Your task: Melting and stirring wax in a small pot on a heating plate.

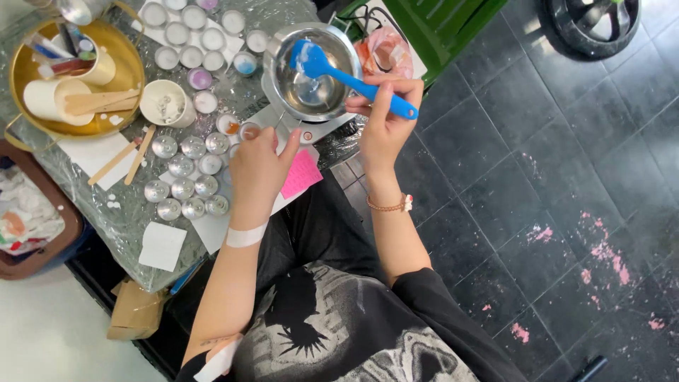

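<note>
Nearest the body, the left hand (258, 166) rests fingers-down at the table's near edge, covering part of a pink paper slip (300, 173) on a white sheet; whether it pinches anything beneath cannot be told. Just beyond and to its right, the right hand (385, 117) pinches the handle end of a blue silicone spatula (353, 81) between thumb and fingertips, closed firmly on it. The spatula's long axis runs from that grip up and to the left, its flat, flexible blade lying inside a shiny steel melting pot (311, 71), which sits on a small white base. So the pot lies ahead and left of the right hand, which is the nearer hand. Left of the left hand sit small round metal cups (184, 187), smooth and reflective, on crinkled clear plastic sheeting (127, 219). Farther off, white-filled tins (194, 35) and a gold tray (127, 71) with paper cups and wooden sticks.
</note>
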